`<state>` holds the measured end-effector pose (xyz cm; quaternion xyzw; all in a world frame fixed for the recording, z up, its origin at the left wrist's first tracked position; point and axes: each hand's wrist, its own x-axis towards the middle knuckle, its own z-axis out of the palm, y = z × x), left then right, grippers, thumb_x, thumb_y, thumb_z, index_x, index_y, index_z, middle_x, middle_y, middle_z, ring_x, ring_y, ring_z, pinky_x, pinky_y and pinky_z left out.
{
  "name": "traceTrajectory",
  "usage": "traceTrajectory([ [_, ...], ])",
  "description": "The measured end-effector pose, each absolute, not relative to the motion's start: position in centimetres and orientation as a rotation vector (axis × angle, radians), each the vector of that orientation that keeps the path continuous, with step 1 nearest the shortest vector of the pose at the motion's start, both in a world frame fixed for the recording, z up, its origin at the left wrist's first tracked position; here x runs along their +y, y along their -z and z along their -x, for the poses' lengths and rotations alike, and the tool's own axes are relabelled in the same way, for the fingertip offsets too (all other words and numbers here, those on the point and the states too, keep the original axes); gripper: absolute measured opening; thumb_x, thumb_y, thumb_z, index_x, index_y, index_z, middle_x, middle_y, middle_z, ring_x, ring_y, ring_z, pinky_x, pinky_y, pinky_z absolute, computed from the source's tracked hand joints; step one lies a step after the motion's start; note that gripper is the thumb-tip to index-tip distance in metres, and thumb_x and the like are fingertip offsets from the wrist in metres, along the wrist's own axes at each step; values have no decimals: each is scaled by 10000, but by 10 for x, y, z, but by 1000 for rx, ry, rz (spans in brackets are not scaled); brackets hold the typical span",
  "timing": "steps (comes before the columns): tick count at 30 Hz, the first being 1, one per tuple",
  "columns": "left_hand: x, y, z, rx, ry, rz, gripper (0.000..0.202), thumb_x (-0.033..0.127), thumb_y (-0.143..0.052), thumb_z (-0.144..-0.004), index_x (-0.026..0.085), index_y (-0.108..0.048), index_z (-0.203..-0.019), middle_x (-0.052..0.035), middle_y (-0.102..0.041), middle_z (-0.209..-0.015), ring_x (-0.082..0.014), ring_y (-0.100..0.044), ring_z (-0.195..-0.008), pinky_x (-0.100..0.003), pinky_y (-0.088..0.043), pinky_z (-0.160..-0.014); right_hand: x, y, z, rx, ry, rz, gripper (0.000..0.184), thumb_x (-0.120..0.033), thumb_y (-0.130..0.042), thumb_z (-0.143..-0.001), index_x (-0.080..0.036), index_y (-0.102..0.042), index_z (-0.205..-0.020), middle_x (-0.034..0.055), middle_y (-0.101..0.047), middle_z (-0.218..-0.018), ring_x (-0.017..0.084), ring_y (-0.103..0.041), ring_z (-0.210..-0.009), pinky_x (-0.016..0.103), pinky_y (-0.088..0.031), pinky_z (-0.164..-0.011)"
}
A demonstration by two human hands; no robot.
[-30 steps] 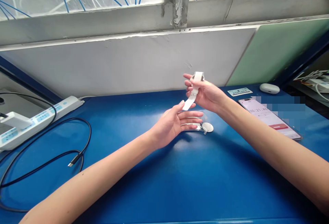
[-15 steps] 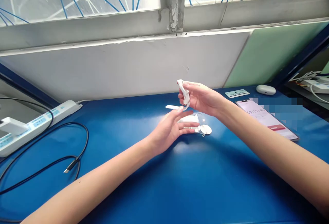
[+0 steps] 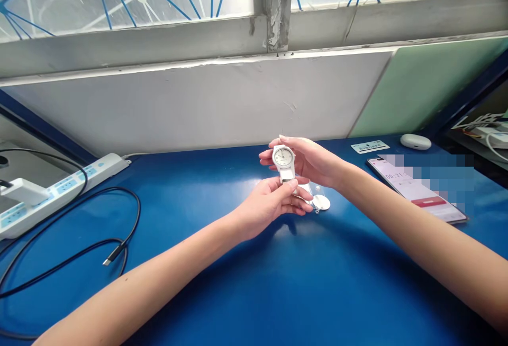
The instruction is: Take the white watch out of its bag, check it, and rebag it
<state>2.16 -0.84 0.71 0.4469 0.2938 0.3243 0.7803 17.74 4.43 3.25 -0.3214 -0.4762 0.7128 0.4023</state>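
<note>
A white wristwatch (image 3: pixel 283 157) is held up above the blue desk, its round dial facing me. My left hand (image 3: pixel 264 206) pinches its lower strap between thumb and fingers, the other fingers extended to the right. My right hand (image 3: pixel 315 162) is curved around the back and top of the watch, its fingertips showing to the left of the case. How firmly they press on it is hidden. Beneath and behind my left fingers lies a clear plastic packet with a white round piece (image 3: pixel 320 202), partly covered.
On the right are a phone (image 3: pixel 416 190) with a timer, a small card (image 3: pixel 370 146) and a white earbud case (image 3: pixel 415 142). To the left lie a white power strip (image 3: pixel 91 169) and a looped black cable (image 3: pixel 137 214). A wall panel (image 3: pixel 198 108) borders the desk's back.
The watch has turned from edge-on to dial-facing and come down slightly. My left hand has closed on its lower strap, while my right hand has shifted behind it.
</note>
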Motion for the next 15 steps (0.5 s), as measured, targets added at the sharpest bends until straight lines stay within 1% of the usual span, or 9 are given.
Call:
traceTrajectory([
  [3,-11,-8,-23,638,-662,-1008,348,421,-722,-885,91,-720,-998,-133,-745,-976,-186,-708,-835,-312,-539,-830,42,-31,-175,-1109,-1946,720,293,-340,-477,-992,-164,-711,-985,91,-785,-980,212,-731,-942,331,-555,-874],
  [6,-14,-8,-24,649,-644,-1040,387,455,-736,-865,86,-728,-979,-155,-754,-1021,-212,-723,-881,-335,-548,-862,41,-29,-175,-1064,-2056,610,327,-337,-444,-997,-153,-712,-1038,84,-787,-991,215,-738,-951,331,-562,-869],
  [8,-15,-7,-24,668,-646,-1043,396,459,-748,-854,86,-727,-986,-158,-756,-1034,-223,-730,-901,-347,-552,-874,42,-28,-177,-1033,-2098,547,350,-359,-436,-995,-157,-712,-1071,72,-789,-999,215,-737,-964,342,-558,-888],
  [13,-15,-5,-24,681,-666,-1005,400,459,-776,-828,95,-720,-983,-153,-763,-1008,-239,-739,-924,-353,-554,-876,43,-30,-182,-1018,-2037,537,319,-356,-493,-968,-188,-719,-1117,32,-797,-893,208,-728,-1014,326,-531,-932],
  [15,-15,-5,-24,664,-648,-1003,397,462,-761,-843,99,-721,-998,-153,-759,-1031,-248,-736,-958,-354,-553,-883,44,-29,-181,-1032,-2038,559,325,-374,-500,-967,-193,-721,-1122,40,-799,-944,215,-724,-1028,331,-534,-922],
])
